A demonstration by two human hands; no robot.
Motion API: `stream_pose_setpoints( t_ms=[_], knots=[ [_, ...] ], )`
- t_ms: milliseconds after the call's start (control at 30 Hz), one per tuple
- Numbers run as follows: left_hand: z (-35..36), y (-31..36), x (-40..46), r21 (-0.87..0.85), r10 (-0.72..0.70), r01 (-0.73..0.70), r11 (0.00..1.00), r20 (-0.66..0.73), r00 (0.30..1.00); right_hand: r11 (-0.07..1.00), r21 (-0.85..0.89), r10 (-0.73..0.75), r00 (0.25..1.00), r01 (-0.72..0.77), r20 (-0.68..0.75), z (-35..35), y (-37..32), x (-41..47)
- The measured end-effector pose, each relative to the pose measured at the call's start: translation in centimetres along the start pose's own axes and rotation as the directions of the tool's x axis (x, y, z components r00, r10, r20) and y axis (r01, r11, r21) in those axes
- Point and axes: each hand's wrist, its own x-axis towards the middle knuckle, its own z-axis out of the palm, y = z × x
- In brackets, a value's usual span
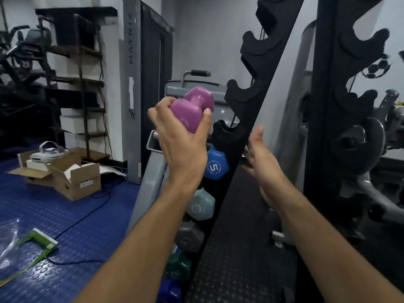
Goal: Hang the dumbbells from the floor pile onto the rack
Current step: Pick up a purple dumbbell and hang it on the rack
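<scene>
My left hand grips a purple dumbbell by its near head and holds it up just left of the black rack. The rack's upper hooks near the dumbbell are bare. Lower on the rack hang a blue dumbbell marked 5, a pale grey-green one, a grey one, a dark green one and a dark blue one. My right hand is open, fingers straight, close to the rack's slanted upright, holding nothing.
A grey exercise machine stands behind the rack on the left. An open cardboard box and a black cable lie on the blue floor mat. A plastic bag lies at the lower left. A mirror is on the right.
</scene>
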Motion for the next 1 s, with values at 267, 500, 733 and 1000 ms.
stream_pose_setpoints(
  t_ms=[267, 500, 733, 1000],
  knots=[
    [5.2, -3.5, 0.4, 0.196, 0.221, -0.257, 0.946, 0.187, 0.957, 0.999, -0.013, -0.032, 0.999, 0.032, 0.028, 0.0, -0.2, -0.1],
    [7.0, -3.4, 0.1, 0.301, 0.319, -0.381, 0.874, 0.234, 0.918, 0.996, 0.016, -0.087, 0.995, 0.087, 0.039, -0.5, -0.1, -1.0],
    [8.0, -2.5, -0.7, 0.264, 0.23, -0.258, 0.929, 0.131, 0.964, 0.995, 0.033, -0.092, 0.994, 0.09, 0.064, -1.0, 0.3, -0.9],
    [8.0, -2.3, -0.7, 0.194, 0.12, -0.12, 0.974, 0.01, 0.993, 0.998, 0.037, -0.061, 0.99, 0.056, 0.128, -1.5, 1.1, -0.6]
  ],
)
